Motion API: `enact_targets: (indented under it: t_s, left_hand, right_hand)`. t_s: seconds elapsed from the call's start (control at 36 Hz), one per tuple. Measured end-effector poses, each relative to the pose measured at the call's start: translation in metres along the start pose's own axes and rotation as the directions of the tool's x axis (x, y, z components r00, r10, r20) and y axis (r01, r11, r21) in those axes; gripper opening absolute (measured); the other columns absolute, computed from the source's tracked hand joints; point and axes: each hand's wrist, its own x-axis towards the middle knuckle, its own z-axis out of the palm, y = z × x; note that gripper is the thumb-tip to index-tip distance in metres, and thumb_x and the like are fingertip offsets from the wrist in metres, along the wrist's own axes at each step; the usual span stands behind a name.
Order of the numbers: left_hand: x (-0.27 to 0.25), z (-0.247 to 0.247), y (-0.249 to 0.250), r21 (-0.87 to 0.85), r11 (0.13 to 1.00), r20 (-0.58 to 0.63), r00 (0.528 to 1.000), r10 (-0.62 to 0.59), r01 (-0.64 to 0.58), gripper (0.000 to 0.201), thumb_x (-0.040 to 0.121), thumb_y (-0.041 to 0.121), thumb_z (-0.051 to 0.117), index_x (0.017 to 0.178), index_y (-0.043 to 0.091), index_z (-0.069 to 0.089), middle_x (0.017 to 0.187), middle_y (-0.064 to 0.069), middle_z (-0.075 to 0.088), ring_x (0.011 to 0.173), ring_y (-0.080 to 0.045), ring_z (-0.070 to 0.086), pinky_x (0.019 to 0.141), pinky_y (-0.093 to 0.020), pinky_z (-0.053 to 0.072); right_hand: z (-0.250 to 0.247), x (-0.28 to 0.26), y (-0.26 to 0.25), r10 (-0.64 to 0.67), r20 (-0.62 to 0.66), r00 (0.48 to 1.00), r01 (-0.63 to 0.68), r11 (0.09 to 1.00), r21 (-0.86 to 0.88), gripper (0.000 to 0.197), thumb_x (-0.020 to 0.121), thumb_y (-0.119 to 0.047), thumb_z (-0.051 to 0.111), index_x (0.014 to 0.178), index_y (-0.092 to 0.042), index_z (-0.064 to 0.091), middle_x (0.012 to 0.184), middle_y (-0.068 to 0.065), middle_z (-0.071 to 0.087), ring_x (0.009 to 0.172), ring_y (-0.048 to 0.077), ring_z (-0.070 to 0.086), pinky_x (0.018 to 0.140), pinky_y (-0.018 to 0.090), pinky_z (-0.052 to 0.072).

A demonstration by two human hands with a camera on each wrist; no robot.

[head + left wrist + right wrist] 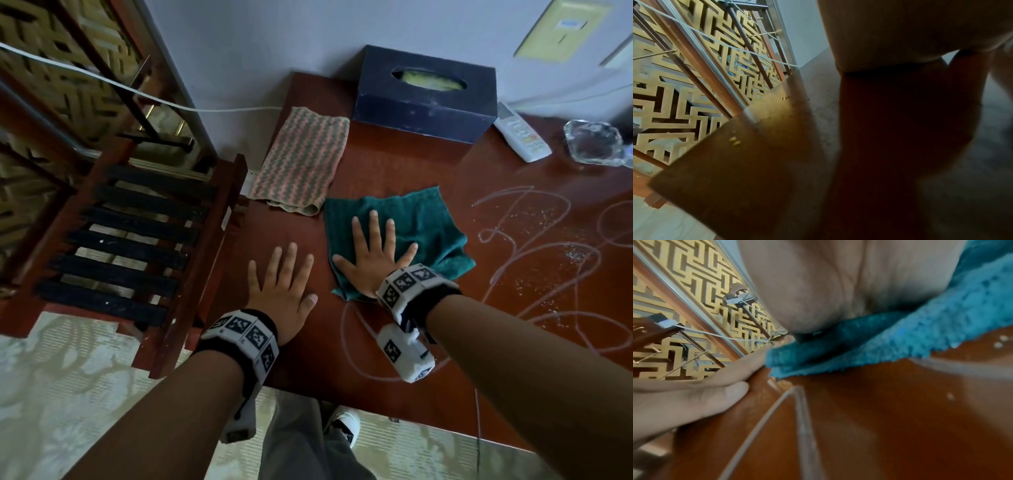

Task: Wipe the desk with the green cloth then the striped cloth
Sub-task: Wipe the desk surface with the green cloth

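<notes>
On the reddish bench, the green cloth lies flat and rumpled near the middle, pressed by the right hand with fingers straight and spread. Just left of it, the left hand rests flat, fingers extended, on bare wood. Beyond, the striped cloth lies folded, its long axis running away toward the wall, beside a dark tissue box.

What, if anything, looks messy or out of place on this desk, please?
Pale looping scribble lines and scattered white specks mark the desk to the right of the green cloth, which lies crumpled under the flat right hand. The striped cloth lies neatly folded.
</notes>
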Motion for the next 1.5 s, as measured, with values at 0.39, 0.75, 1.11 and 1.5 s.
enact_targets:
  t_s: [0.39,0.75,1.11,1.5]
  left_hand:
    - [0.000,-0.004,-0.001,-0.014,1.000,0.072,0.997,0.005,-0.004,0.062,0.098,0.051,0.012,0.135,0.033,-0.035,0.143,0.003,-0.046,0.136,-0.022,-0.037,0.107,-0.056,-0.019]
    - [-0.002,-0.014,0.000,-0.032,0.999,0.148,0.989,0.021,-0.017,0.063,0.099,0.050,0.010,0.140,0.030,-0.033,0.143,0.000,-0.047,0.134,-0.024,-0.039,0.108,-0.059,-0.017]
    - [-0.003,-0.015,0.001,-0.048,0.999,0.143,0.990,0.020,-0.013,0.062,0.100,0.047,0.012,0.141,0.030,-0.032,0.143,-0.001,-0.046,0.135,-0.024,-0.037,0.107,-0.059,-0.017]
    - [-0.002,-0.016,0.000,-0.051,0.999,0.150,0.989,0.019,-0.011,0.065,0.100,0.039,0.017,0.141,0.029,-0.032,0.144,-0.002,-0.046,0.136,-0.026,-0.036,0.108,-0.059,-0.015]
  right_hand:
    - [-0.008,0.018,-0.005,-0.004,-0.029,1.000,0.004,1.000,-0.031,0.078,0.091,-0.069,0.026,0.148,-0.037,-0.017,0.152,-0.008,-0.035,0.140,0.023,-0.032,0.104,0.067,-0.015]
    - [0.022,-0.021,-0.005,-0.026,-0.081,0.996,0.021,0.997,-0.073,0.073,0.092,-0.067,0.020,0.148,-0.037,-0.016,0.153,-0.008,-0.032,0.140,0.021,-0.031,0.108,0.064,-0.015]
    - [0.054,-0.068,0.004,-0.125,-0.043,0.991,0.115,0.976,-0.187,0.081,0.075,-0.071,-0.010,0.146,-0.034,-0.022,0.146,-0.009,-0.040,0.138,0.019,-0.034,0.111,0.058,-0.017]
    - [0.027,-0.102,0.024,-0.207,-0.054,0.977,0.201,0.974,-0.100,0.072,0.093,-0.058,0.037,0.149,-0.043,-0.006,0.154,-0.007,-0.027,0.141,0.017,-0.027,0.115,0.046,-0.014]
